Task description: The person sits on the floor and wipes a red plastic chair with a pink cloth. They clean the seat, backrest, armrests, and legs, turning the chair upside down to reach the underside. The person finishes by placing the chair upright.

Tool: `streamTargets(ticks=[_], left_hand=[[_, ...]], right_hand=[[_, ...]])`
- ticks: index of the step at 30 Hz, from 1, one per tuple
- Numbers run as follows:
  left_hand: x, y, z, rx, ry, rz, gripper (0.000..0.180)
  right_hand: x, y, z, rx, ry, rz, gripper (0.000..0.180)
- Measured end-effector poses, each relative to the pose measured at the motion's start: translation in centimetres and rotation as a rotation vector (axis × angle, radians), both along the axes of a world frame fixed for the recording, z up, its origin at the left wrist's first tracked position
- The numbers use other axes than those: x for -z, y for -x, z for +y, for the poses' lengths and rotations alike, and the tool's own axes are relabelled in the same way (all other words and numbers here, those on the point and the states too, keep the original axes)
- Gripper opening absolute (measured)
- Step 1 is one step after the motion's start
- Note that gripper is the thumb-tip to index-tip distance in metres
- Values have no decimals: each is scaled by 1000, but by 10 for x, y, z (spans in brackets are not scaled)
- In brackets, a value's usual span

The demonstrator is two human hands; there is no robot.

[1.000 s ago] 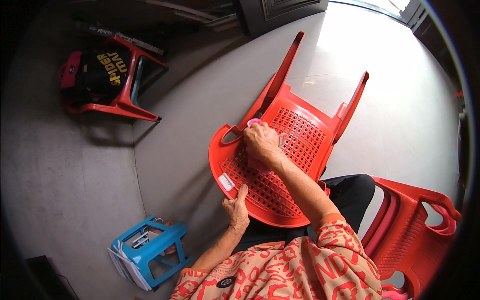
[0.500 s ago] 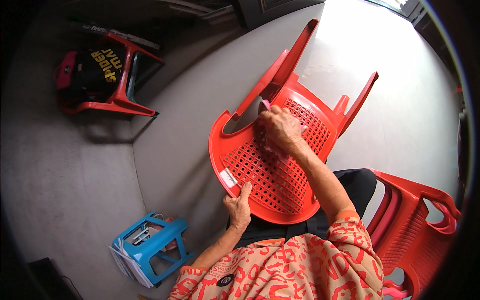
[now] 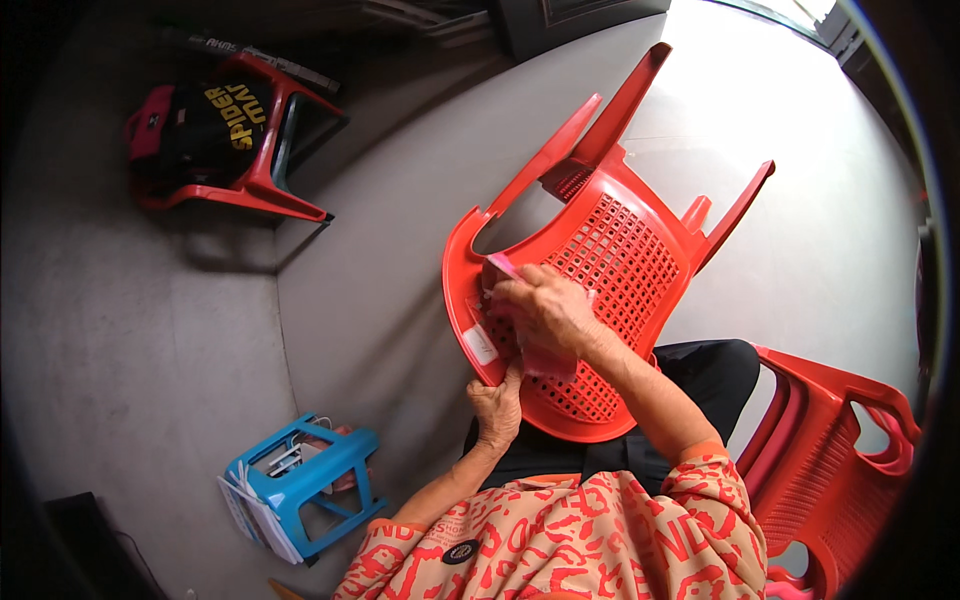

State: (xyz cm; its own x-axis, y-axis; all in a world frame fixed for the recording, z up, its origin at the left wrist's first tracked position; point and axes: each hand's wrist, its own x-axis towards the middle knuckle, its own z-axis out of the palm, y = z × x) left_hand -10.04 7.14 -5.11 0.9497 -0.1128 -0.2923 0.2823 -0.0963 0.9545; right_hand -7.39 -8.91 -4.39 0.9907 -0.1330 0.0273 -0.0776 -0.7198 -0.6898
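Observation:
A red plastic chair (image 3: 640, 270) with a perforated back leans tilted against my lap, its legs pointing away from me. My left hand (image 3: 497, 408) grips the rim of its rounded backrest, near a white label (image 3: 481, 345). Bunched in my right hand (image 3: 552, 305) is a pink cloth (image 3: 548, 358), which hangs down over the perforated panel. The right hand is closed and presses the cloth on the backrest's left side, just above the left hand. Part of the cloth is hidden beneath my fingers.
To my right stand stacked red chairs (image 3: 830, 450). A small blue stool (image 3: 310, 490) with papers and cables in it is at the lower left. Another red chair (image 3: 265, 190), with a black and pink bag (image 3: 205, 130) on it, stands at the upper left by the wall.
My right hand has slid the cloth across the backrest toward me and the label, nearer my left hand. The left hand keeps its hold on the rim. The view has shifted slightly.

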Motion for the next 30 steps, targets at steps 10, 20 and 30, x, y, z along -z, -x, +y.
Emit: streamTargets(ticks=[10, 20, 30], left_hand=[[4, 3, 7, 74, 0, 47, 23], [5, 1, 5, 100, 14, 50, 33], [21, 6, 14, 109, 155, 163, 36]], right_hand=[[3, -28, 1, -31, 53, 37, 27], [3, -64, 17, -134, -4, 33, 27], [-17, 26, -4, -330, -4, -32, 41]])
